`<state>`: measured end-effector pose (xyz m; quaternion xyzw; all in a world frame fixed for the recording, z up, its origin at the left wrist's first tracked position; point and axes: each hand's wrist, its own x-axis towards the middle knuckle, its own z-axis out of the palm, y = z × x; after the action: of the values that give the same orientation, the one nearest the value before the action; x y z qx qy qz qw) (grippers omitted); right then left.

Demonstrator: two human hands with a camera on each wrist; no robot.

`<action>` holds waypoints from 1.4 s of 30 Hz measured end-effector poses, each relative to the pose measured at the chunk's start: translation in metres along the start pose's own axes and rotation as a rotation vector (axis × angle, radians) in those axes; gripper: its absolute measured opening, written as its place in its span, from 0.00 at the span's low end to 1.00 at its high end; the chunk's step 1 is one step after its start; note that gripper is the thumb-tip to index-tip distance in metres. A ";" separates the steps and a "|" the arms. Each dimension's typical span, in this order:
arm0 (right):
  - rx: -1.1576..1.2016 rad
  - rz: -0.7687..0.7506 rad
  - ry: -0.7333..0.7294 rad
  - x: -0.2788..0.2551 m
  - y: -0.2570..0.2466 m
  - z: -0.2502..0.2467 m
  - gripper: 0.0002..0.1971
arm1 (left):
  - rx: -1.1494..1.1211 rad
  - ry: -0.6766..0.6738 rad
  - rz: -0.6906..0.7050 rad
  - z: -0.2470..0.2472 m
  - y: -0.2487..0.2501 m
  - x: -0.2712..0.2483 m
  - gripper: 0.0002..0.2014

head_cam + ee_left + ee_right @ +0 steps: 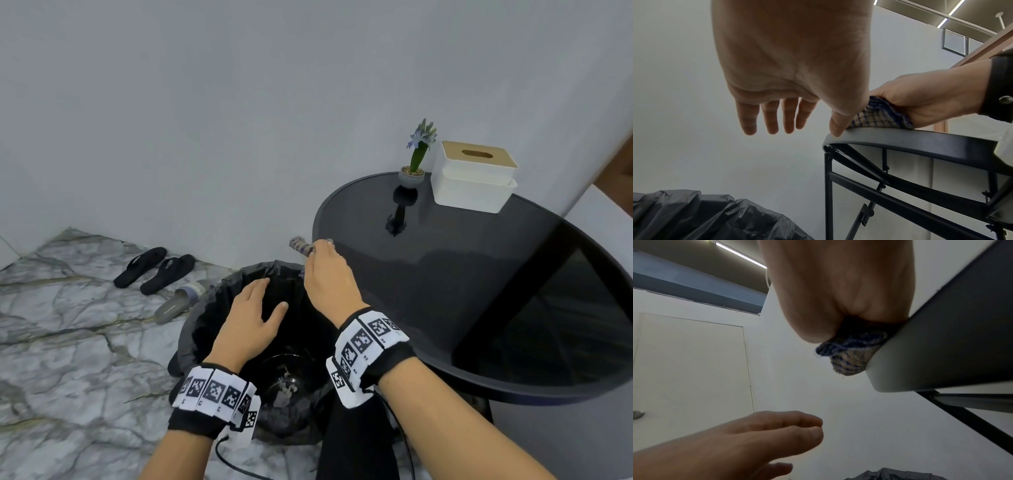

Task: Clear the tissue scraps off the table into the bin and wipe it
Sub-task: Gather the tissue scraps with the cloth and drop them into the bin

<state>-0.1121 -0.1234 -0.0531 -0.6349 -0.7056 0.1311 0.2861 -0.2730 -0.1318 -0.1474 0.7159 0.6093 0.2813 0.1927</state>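
My right hand (325, 270) grips a bunched blue-and-beige checked cloth (300, 246) at the left rim of the round black table (479, 291). The left wrist view shows that cloth (877, 115) lying on the table edge (900, 136) under the right hand (925, 97). In the right wrist view the cloth (849, 356) pokes out past the rim (920, 363). My left hand (253, 315) hovers flat, fingers straight and empty, over the bin lined with a black bag (212, 308). Pale tissue scraps (286, 387) lie at the bin's bottom.
A white tissue box (474, 176) and a small potted flower (416, 161) stand at the table's far side by the wall. Black flip-flops (154, 270) and a grey slipper (181, 301) lie on the marble floor left of the bin.
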 end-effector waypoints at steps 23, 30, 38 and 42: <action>0.327 0.155 0.167 -0.008 0.025 -0.079 0.12 | 0.077 -0.041 -0.025 -0.007 -0.007 -0.008 0.34; -0.376 -0.048 -0.212 -0.023 0.043 -0.037 0.14 | 0.135 -0.055 0.045 -0.004 0.011 0.000 0.34; -0.246 -0.073 -0.221 -0.016 0.034 -0.028 0.16 | 0.262 -0.086 0.087 -0.004 0.023 0.011 0.34; -0.254 -0.088 -0.241 -0.017 0.040 -0.025 0.19 | 0.321 -0.100 0.122 -0.004 0.029 0.023 0.34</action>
<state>-0.0648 -0.1380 -0.0590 -0.6143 -0.7727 0.1035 0.1222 -0.2507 -0.1151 -0.1227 0.7862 0.5916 0.1553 0.0886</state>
